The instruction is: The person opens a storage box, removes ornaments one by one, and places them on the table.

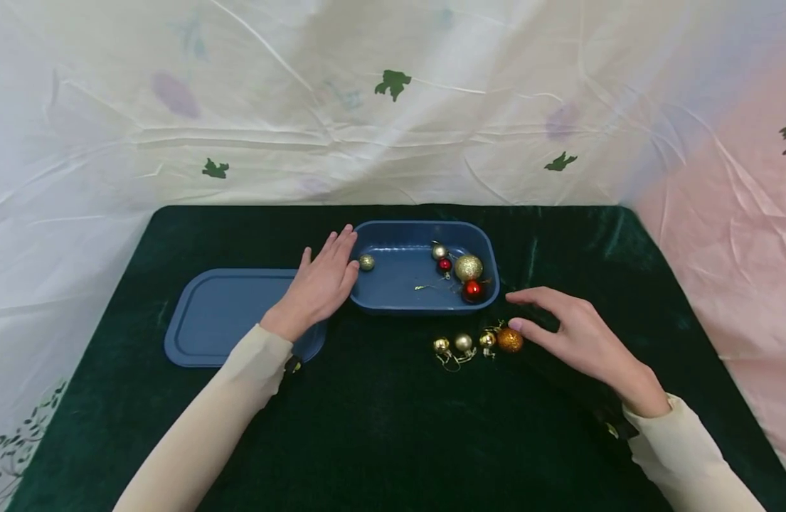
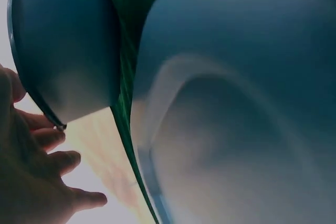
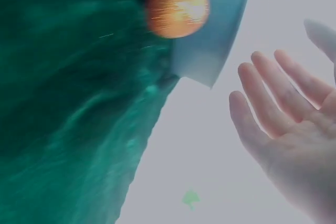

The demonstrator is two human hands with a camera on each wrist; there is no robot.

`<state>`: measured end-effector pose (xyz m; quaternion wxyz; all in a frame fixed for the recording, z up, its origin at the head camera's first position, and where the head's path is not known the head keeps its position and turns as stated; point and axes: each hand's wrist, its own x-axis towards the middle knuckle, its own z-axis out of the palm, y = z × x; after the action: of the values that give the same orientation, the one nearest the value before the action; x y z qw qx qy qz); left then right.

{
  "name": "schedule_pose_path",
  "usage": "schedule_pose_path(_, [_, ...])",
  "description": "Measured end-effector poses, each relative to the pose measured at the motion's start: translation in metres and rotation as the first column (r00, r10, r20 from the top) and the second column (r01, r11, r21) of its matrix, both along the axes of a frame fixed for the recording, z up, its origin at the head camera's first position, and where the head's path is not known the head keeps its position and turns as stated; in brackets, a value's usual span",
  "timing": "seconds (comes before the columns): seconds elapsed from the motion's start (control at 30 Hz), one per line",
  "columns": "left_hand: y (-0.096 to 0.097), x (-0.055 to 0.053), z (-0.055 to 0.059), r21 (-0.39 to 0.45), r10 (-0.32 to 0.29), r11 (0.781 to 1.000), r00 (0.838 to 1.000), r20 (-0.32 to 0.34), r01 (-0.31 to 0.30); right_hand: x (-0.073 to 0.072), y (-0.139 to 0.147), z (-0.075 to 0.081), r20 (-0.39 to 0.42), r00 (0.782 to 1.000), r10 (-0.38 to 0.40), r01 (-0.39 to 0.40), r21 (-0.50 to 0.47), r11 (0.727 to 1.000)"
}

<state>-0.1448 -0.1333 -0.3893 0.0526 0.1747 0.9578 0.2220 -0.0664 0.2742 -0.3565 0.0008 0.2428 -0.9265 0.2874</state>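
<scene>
A blue rectangular box (image 1: 393, 309) stands at the table's middle with several bauble ornaments inside. These include a small gold glitter bauble (image 1: 366, 262) at its left end, a larger gold glitter bauble (image 1: 468, 268) and a red bauble (image 1: 473, 290) at the right. My left hand (image 1: 321, 284), fingers stretched out, rests at the box's left rim. In front of the box lies a row of baubles: an orange bauble (image 1: 510, 340), a pale gold bauble (image 1: 463, 343) and shiny gold ones (image 1: 441, 345). Beside the orange bauble hovers my right hand (image 1: 578, 334), holding nothing, fingers loosely spread.
A flat blue lid (image 1: 220, 313) lies left of the box, partly under the left forearm. Dark green velvet cloth (image 1: 380, 427) covers the table. A pale curtain (image 1: 393, 156) with leaf shapes hangs behind, and a pinkish one (image 1: 738, 270) on the right.
</scene>
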Motion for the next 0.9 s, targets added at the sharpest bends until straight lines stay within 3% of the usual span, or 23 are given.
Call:
schedule_pose_path(0.13, [0.002,0.003,-0.001,0.023,0.023,0.999,0.999,-0.026,-0.022,-0.008,-0.013,0.009,-0.060,0.998,0.013,-0.017,-0.074,0.997])
schedule_pose_path(0.47, [-0.004,0.013,0.001,0.108,0.118,0.988,0.989,-0.092,-0.108,-0.032,-0.055,0.022,-0.043,0.997,0.061,-0.069,-0.203,0.977])
schedule_pose_path(0.63, [-0.006,0.018,0.003,0.120,0.111,0.988,0.990,-0.090,-0.100,-0.044,-0.078,0.023,-0.043,0.995,0.091,-0.098,-0.209,0.973])
schedule_pose_path(0.9, [-0.007,0.025,0.000,0.095,0.061,0.994,0.998,-0.022,-0.058,-0.063,-0.112,0.023,-0.003,0.988,0.156,-0.154,-0.176,0.972])
